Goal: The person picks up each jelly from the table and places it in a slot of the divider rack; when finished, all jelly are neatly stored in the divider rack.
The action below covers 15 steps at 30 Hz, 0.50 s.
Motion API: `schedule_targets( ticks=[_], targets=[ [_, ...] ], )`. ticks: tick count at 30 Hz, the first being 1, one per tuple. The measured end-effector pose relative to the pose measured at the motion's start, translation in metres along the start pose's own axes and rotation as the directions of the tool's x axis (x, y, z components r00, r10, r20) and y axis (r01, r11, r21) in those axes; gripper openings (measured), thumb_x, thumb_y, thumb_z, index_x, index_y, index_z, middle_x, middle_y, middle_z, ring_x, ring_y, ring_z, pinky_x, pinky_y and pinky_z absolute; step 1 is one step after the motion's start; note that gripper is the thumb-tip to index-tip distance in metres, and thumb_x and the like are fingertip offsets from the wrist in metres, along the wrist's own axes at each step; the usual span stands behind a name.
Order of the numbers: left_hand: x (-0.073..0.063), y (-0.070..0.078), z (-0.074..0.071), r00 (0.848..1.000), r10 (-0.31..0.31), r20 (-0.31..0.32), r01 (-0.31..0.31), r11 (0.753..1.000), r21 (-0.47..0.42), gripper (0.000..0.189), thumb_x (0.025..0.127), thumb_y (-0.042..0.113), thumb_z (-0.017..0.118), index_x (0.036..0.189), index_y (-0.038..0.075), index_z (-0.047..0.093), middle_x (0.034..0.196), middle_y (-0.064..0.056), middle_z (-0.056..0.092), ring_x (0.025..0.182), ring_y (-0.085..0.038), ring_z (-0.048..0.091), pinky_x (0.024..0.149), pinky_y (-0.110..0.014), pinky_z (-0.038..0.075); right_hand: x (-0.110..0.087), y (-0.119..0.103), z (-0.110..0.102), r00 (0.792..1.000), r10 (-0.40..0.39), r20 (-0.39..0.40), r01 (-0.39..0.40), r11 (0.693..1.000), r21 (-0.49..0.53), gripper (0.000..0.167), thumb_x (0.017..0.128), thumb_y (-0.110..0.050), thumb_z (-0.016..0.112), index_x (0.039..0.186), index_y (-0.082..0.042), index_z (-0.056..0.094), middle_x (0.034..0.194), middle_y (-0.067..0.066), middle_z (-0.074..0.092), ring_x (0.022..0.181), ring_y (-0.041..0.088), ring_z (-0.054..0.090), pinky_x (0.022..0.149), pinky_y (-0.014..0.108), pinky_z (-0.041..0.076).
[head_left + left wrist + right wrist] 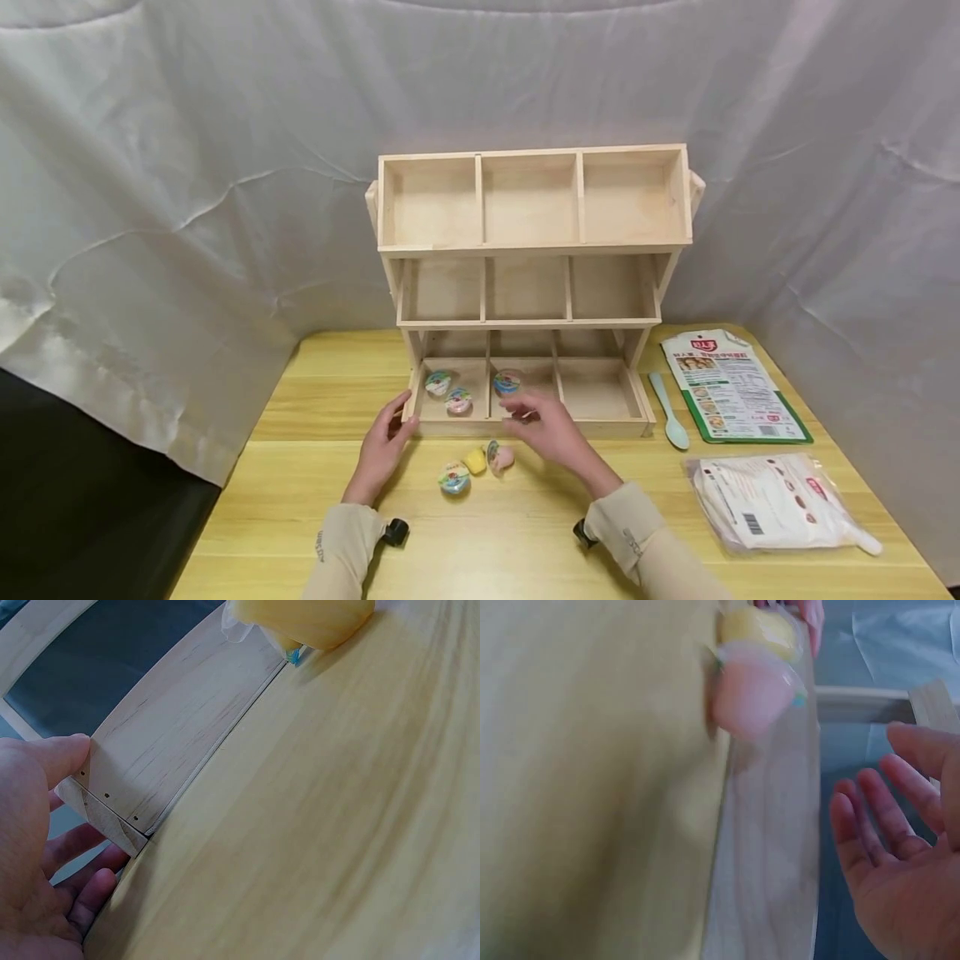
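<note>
A three-tier wooden shelf (525,427) stands on the table, each tier split into three compartments. My left hand (383,450) grips its lower left front corner, with the thumb on the front board and fingers around the side. Just over the bottom middle compartment hovers my right hand (550,429), fingers loosely bent and holding nothing. Two small jelly cups (458,401) lie in the bottom left compartment. A blue-lidded jelly cup (507,382) is in the middle one. In front of the shelf lie a yellow cup (475,460), a pink cup (751,697) and a lid-up cup (453,477).
Right of the shelf lie a pale green spoon (670,412) and a white-and-green food pouch (738,387). Nearer the front is a clear bag holding a white packet (772,504), with a white handle-like end sticking out. Grey cloth (225,167) hangs around the table.
</note>
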State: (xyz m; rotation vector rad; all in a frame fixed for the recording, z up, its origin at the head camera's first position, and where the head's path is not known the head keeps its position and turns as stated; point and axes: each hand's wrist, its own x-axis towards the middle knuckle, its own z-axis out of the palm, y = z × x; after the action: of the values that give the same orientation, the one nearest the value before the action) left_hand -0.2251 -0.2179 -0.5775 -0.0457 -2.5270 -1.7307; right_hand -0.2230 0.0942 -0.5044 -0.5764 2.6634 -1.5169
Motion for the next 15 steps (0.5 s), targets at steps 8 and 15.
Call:
schedule_targets(
  ticks=[8, 15],
  targets=[
    [0.000, 0.001, 0.001, 1.000, -0.007, -0.003, 0.008, 1.000, 0.012, 0.056, 0.105, 0.035, 0.061, 0.158, 0.025, 0.044, 0.153, -0.016, 0.051, 0.122, -0.032, 0.061, 0.099, -0.041, 0.050, -0.017, 0.002, 0.015, 0.987, -0.034, 0.159, 0.046, 0.996, -0.075, 0.043, 0.091, -0.012, 0.079, 0.132, -0.004, 0.068, 0.120, 0.011, 0.069, 0.109, 0.029, 0.067, 0.096, 0.047, 0.056],
    [0.000, 0.006, 0.002, 1.000, -0.023, 0.001, 0.023, 1.000, 0.002, 0.056, 0.107, 0.028, 0.060, 0.159, 0.021, 0.042, 0.156, -0.019, 0.048, 0.125, -0.037, 0.060, 0.101, -0.044, 0.049, -0.018, 0.004, 0.022, 0.975, -0.071, 0.212, 0.106, 0.982, -0.159, 0.048, 0.086, -0.007, 0.079, 0.133, -0.006, 0.068, 0.124, 0.012, 0.069, 0.108, 0.024, 0.066, 0.097, 0.044, 0.054]
  ],
)
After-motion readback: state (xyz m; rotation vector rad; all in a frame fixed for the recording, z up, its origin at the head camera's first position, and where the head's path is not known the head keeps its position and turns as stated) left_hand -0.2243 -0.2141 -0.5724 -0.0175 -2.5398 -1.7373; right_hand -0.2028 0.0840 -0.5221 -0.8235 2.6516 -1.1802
